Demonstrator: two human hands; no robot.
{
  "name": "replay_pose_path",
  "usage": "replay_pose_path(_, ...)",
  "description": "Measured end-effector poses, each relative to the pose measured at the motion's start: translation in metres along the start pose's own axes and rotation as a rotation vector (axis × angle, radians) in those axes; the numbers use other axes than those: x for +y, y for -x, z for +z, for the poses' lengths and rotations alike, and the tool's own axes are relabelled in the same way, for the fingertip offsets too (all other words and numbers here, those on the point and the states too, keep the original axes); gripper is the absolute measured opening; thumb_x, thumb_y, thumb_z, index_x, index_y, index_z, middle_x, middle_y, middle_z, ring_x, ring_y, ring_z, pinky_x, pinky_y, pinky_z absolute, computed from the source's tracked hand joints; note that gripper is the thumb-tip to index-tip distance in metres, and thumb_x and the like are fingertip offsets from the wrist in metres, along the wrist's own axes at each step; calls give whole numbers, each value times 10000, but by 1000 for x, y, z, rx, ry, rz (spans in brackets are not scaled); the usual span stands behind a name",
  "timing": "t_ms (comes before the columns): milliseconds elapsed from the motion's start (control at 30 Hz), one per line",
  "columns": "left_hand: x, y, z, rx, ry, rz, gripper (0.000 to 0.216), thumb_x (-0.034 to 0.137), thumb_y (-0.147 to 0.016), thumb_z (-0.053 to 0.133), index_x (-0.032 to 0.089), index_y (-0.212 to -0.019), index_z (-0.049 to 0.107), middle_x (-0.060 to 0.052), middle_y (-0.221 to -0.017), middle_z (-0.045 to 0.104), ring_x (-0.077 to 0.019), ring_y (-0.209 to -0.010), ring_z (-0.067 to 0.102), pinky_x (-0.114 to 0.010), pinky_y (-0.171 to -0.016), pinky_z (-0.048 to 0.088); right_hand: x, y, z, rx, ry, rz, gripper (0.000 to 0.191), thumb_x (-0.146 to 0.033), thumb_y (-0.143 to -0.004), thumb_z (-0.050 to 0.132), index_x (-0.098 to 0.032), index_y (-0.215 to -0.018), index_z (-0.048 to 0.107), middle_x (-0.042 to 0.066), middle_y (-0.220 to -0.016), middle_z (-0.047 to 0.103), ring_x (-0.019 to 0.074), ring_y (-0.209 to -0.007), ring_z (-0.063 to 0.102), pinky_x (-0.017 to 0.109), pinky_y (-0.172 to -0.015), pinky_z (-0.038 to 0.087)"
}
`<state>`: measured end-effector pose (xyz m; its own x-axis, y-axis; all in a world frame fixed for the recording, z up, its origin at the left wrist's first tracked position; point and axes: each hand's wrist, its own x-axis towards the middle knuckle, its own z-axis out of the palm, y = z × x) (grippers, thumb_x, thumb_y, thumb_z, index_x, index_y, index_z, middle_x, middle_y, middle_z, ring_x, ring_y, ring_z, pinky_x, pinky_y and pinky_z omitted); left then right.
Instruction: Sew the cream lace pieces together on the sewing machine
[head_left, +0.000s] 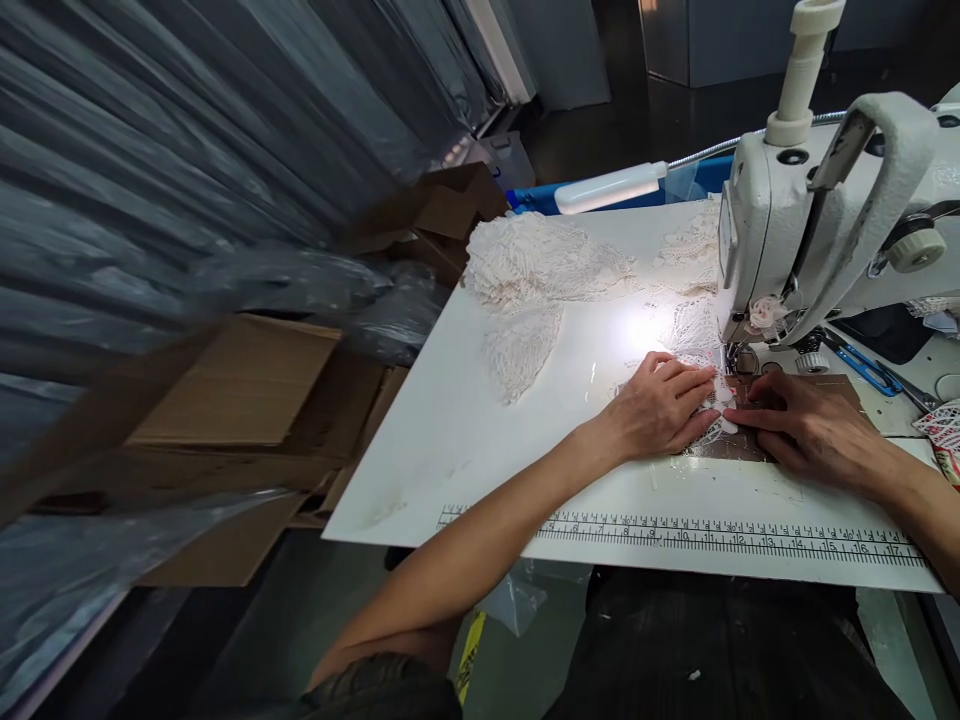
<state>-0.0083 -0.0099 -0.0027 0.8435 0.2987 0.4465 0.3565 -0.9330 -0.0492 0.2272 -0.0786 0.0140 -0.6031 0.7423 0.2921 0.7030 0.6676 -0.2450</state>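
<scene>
White lace fabric [724, 400] lies beneath the needle area of a white sewing machine [761, 240]. My left hand [667, 405] rests flat on this lace, fingers stretched toward the presser foot. From the other side, my right hand [814, 430] touches the lace edge with a straight index finger, its other fingers bent and apart. Under the right hand is a brown plate [840, 390] on the machine bed. More lace [540, 260] is heaped behind and to the left, joined by a strip running toward the machine.
A printed ruler [675, 535] runs along the front edge of the white table [420, 480]. Blue-handled thread snips [862, 365] lie right of the needle. A lamp [611, 190] reaches over the back. Cardboard boxes [232, 380] and plastic wrap stand at the left.
</scene>
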Motion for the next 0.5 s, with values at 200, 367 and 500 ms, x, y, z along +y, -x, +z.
replay_pose_path(200,6,-2,-2,17,-82,13,363,431,-1012,409,140,-1156,572,-80,-1175,678,-213,-933,634,-487,-1009,367,0,-2,0,45,49,-42,351,-182,-944,413,-213,-1085,734,114,-996,615,208,-827,632,332,-663,562)
replay_pose_path(367,8,-1,-4,7,-112,5,363,401,-1029,375,118,-1139,573,-100,-1197,665,-210,-984,616,-451,-982,378,-1,-2,0,49,57,-55,368,-190,-952,388,-210,-1090,729,115,-991,617,208,-811,630,335,-647,563)
replay_pose_path(500,8,1,-3,-16,-96,-10,389,409,-1040,334,126,-1183,559,-109,-1267,634,-218,-1018,593,-397,-853,407,0,-1,2,52,38,-30,369,-196,-951,391,-215,-1109,724,116,-1007,615,213,-842,631,343,-675,570)
